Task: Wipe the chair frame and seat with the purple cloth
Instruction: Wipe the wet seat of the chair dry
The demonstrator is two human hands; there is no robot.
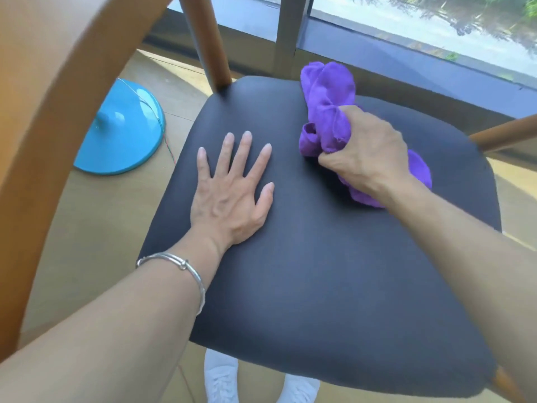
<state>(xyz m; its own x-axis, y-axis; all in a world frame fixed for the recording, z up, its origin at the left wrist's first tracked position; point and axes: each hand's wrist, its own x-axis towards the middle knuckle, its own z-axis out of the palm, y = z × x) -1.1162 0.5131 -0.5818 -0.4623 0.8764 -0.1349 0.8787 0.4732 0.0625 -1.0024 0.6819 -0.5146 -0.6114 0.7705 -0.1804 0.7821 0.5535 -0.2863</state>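
A dark grey padded chair seat (334,271) fills the middle of the head view. Its wooden frame (52,112) curves up along the left, with a slanted post (206,45) at the back and an arm piece at the right edge. My left hand (229,196) lies flat on the seat's left part, fingers spread, a silver bangle on the wrist. My right hand (369,155) is shut on a bunched purple cloth (328,103), pressing it onto the seat's far right part. Cloth sticks out beyond the hand on both sides.
A round turquoise stand base (122,132) with a thin wire sits on the wooden floor left of the chair. A window with a dark sill (406,53) runs behind the chair. White shoes (220,382) show below the seat's front edge.
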